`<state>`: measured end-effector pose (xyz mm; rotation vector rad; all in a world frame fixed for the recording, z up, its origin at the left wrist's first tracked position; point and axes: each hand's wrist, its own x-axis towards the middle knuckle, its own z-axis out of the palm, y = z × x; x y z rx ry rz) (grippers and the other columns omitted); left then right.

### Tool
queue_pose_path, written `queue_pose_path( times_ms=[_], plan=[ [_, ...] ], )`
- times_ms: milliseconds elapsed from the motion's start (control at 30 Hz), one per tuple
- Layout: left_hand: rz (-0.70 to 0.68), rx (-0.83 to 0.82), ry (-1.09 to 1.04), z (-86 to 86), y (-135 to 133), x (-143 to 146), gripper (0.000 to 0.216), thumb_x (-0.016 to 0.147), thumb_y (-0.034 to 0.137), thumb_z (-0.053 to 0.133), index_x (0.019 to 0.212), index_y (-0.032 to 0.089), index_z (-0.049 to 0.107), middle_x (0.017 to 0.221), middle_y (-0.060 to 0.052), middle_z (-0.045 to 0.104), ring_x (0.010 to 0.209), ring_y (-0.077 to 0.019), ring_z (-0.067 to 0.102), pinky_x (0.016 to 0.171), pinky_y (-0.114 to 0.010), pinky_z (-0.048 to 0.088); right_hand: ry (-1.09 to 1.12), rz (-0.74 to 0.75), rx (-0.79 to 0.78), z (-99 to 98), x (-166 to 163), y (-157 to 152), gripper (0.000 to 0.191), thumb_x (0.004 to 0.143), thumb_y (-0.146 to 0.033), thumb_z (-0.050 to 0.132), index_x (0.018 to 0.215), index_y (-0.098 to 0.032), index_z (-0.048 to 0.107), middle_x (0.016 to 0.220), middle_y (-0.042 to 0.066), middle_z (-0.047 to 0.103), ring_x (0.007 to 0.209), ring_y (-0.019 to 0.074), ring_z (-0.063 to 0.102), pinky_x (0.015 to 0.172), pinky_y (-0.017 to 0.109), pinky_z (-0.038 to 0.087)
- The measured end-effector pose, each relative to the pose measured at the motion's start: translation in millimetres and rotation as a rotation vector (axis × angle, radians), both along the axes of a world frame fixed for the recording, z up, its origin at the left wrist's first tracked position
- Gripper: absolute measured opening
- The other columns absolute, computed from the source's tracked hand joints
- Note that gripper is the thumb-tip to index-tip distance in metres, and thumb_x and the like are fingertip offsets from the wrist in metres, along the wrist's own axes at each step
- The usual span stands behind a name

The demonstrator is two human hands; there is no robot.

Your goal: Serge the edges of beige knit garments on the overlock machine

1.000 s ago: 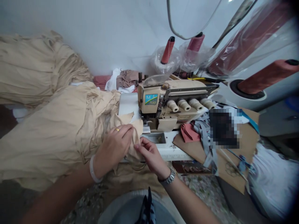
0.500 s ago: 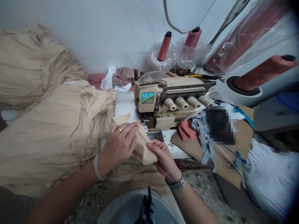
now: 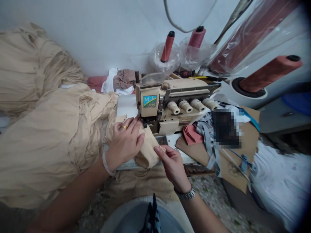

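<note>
Fold of beige fabric (image 3: pixel 145 155) lies at the front of an overlock machine (image 3: pixel 155 103), its upper end just beside the presser foot (image 3: pixel 145 122). Left hand (image 3: pixel 125 139) grasps the fold from above, fingers curled over it and pressing it toward the machine's white bed (image 3: pixel 123 105); a gold ring (image 3: pixel 124 127) sits on one finger and a pale bangle (image 3: pixel 105 160) circles the wrist. Right hand (image 3: pixel 171 168) pinches the fold's near edge between thumb and forefinger, with a metal wristwatch (image 3: pixel 186 194) on its wrist. Left of the machine, a large beige garment (image 3: pixel 43 136) lies heaped in loose gathers, and the fold appears to belong to it. Behind the machine is crumpled pink, white and brown cloth (image 3: pixel 119 82). Farther back, two red thread cones (image 3: pixel 167 47) stand in clear plastic bags (image 3: pixel 165 61), and a larger red cone (image 3: pixel 269 74) sits on a round base to their right. Right of the machine, a brown cardboard sheet (image 3: pixel 233 168) carries a folded red scrap (image 3: pixel 191 135) and grey strips (image 3: pixel 209 139); a pixelated patch (image 3: pixel 225 127) hides what lies among them. Beyond the cardboard lies white cloth (image 3: pixel 279 174).
</note>
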<state>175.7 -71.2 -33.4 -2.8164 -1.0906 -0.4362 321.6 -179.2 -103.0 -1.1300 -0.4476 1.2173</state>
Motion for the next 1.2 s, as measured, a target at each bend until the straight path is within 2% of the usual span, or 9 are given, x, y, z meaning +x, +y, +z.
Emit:
queue_pose_path(
  times_ms=[267, 367, 433, 533, 600, 667, 767, 1033, 1200],
  plan=[
    [-0.105, -0.047, 0.086, -0.9, 36.1, -8.2, 0.048, 0.101, 0.034, 0.035, 0.144, 0.015, 0.046, 0.150, -0.016, 0.050, 0.146, -0.0361, 0.035, 0.114, -0.068, 0.020, -0.029, 0.081, 0.076, -0.3, -11.6, -7.6, 0.027, 0.079, -0.043, 0.079, 0.093, -0.020, 0.072, 0.070, 0.000, 0.069, 0.062, 0.0116, 0.056, 0.060, 0.023, 0.045],
    [-0.122, -0.052, 0.115, 4.2, 65.3, -9.2, 0.048, 0.100, 0.036, 0.041, 0.142, 0.016, 0.049, 0.149, -0.016, 0.051, 0.145, -0.0395, 0.035, 0.110, -0.071, 0.024, -0.152, 0.028, 0.168, 2.7, -17.3, -4.6, 0.039, 0.084, -0.037, 0.075, 0.119, -0.025, 0.062, 0.058, -0.006, 0.057, 0.052, 0.0096, 0.046, 0.050, 0.020, 0.037],
    [-0.114, 0.032, 0.063, 10.5, 73.3, -9.6, 0.045, 0.099, 0.035, 0.044, 0.137, 0.013, 0.053, 0.147, -0.019, 0.052, 0.140, -0.0387, 0.041, 0.109, -0.065, 0.032, -0.296, -0.021, 0.227, 3.4, -18.2, -1.5, 0.045, 0.088, -0.032, 0.071, 0.131, -0.025, 0.057, 0.056, -0.008, 0.050, 0.048, 0.0095, 0.041, 0.046, 0.019, 0.033],
    [-0.087, 0.158, -0.116, 17.6, 50.3, -11.9, 0.033, 0.099, 0.024, 0.045, 0.123, 0.010, 0.063, 0.127, -0.019, 0.064, 0.118, -0.0296, 0.060, 0.098, -0.045, 0.048, -0.555, -0.056, 0.292, 1.8, -15.3, 2.0, 0.037, 0.092, -0.025, 0.064, 0.129, -0.024, 0.062, 0.067, -0.002, 0.062, 0.052, 0.0105, 0.050, 0.047, 0.021, 0.039],
    [-0.157, 0.120, -0.191, 16.7, 18.9, -15.2, 0.026, 0.098, 0.021, 0.047, 0.111, 0.012, 0.068, 0.108, -0.014, 0.070, 0.100, -0.0224, 0.065, 0.087, -0.034, 0.052, -0.706, -0.049, 0.337, 0.4, -12.3, 3.2, 0.032, 0.093, -0.021, 0.061, 0.125, -0.024, 0.067, 0.090, 0.004, 0.074, 0.068, 0.0130, 0.064, 0.059, 0.023, 0.051],
    [-0.230, 0.067, -0.164, 11.3, -9.0, -19.9, 0.025, 0.096, 0.020, 0.051, 0.114, 0.015, 0.068, 0.111, -0.012, 0.071, 0.101, -0.0232, 0.065, 0.086, -0.036, 0.051, -0.820, -0.031, 0.387, 0.0, -10.0, 4.3, 0.033, 0.094, -0.017, 0.059, 0.125, -0.024, 0.068, 0.111, 0.007, 0.075, 0.091, 0.0171, 0.072, 0.077, 0.026, 0.057],
    [-0.258, 0.045, -0.135, 1.2, -22.2, -27.6, 0.030, 0.095, 0.019, 0.053, 0.122, 0.020, 0.067, 0.124, -0.010, 0.069, 0.117, -0.0287, 0.061, 0.097, -0.047, 0.045, -0.950, -0.019, 0.429, 2.4, -8.6, 8.1, 0.034, 0.096, -0.015, 0.055, 0.126, -0.024, 0.068, 0.118, 0.007, 0.075, 0.104, 0.0193, 0.072, 0.088, 0.029, 0.057],
    [-0.400, -0.191, -0.107, 5.4, 46.9, -34.2, 0.038, 0.095, 0.018, 0.043, 0.120, 0.027, 0.071, 0.132, -0.008, 0.067, 0.132, -0.0264, 0.053, 0.116, -0.056, 0.025, -1.134, 0.023, 0.354, 9.4, -12.4, 28.1, 0.030, 0.098, -0.024, 0.049, 0.120, -0.021, 0.069, 0.091, 0.009, 0.077, 0.073, 0.0192, 0.071, 0.069, 0.030, 0.055],
    [-0.292, -0.255, -0.125, 10.1, 73.8, -32.3, 0.040, 0.096, 0.020, 0.040, 0.123, 0.023, 0.070, 0.144, -0.009, 0.059, 0.140, -0.0241, 0.046, 0.120, -0.052, 0.025, -0.836, 0.049, 0.279, 11.0, -26.6, 23.1, 0.021, 0.098, -0.035, 0.054, 0.103, -0.020, 0.068, 0.079, 0.006, 0.072, 0.065, 0.0170, 0.067, 0.063, 0.028, 0.051]
  ],
)
